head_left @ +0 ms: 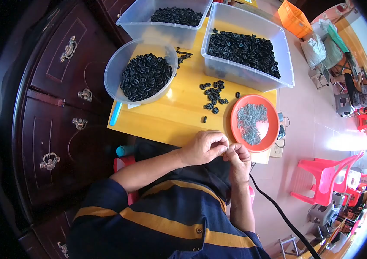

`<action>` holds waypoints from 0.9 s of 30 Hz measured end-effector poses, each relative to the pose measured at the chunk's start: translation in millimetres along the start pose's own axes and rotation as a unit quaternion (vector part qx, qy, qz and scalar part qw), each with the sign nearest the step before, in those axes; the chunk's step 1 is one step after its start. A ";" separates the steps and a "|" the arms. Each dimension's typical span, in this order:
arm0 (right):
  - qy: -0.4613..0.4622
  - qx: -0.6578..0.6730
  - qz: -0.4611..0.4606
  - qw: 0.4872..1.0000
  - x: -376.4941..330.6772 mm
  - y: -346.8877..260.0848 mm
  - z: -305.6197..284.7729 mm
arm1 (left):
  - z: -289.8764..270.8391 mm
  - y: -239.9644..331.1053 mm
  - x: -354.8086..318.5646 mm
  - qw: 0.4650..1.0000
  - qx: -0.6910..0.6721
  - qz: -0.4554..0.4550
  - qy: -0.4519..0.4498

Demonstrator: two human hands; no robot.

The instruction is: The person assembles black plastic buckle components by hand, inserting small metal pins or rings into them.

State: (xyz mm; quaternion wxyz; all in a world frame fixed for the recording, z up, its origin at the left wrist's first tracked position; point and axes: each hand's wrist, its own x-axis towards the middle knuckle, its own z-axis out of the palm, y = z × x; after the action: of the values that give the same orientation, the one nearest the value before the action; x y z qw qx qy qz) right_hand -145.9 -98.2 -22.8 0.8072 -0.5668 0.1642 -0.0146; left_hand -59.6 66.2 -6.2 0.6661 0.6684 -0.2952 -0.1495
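My left hand [204, 148] and my right hand [238, 159] meet fingertip to fingertip just off the table's near edge. Both are closed in a pinch; whatever lies between the fingers is too small to make out. Right beyond them is an orange-red round plate [270, 129] holding a heap of small grey, thin pieces [251, 118]. Left of the plate, several loose black oval pieces with holes [212, 93] are scattered on the yellow table [157, 123]. One lone black piece [204, 119] lies nearer my left hand.
A round translucent tub [112, 77] and two rectangular clear bins [248, 74] [136, 29] hold black pieces. A blue-handled tool [115, 114] lies at the table's left edge. Dark drawers [58, 95] stand left. Rightward are a pink stool [321, 181], a black cable [278, 207] and a seated person [362, 95].
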 end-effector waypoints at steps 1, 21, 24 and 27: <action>0.000 0.005 -0.003 1.000 0.0 1.2 -0.1 | -0.5 1.8 0.4 1.000 0.012 0.003 -0.001; 0.160 -0.418 -0.229 0.864 36.3 -25.2 -28.6 | 4.7 -17.9 -10.4 0.997 0.028 -0.061 -0.023; 0.153 -0.383 -0.253 0.875 36.5 -17.1 -31.1 | 2.5 -22.3 -12.8 0.998 0.013 -0.063 -0.008; 0.126 -0.366 -0.265 0.883 26.2 -18.6 -22.4 | -2.7 -20.0 -13.0 0.996 -0.014 -0.091 -0.005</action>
State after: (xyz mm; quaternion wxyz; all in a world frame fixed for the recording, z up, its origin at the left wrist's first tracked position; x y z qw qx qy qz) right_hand -124.4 -130.7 -18.9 0.4808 -0.8378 0.1019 -0.2380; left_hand -64.2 74.9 -28.0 0.6577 0.6824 -0.2342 -0.2167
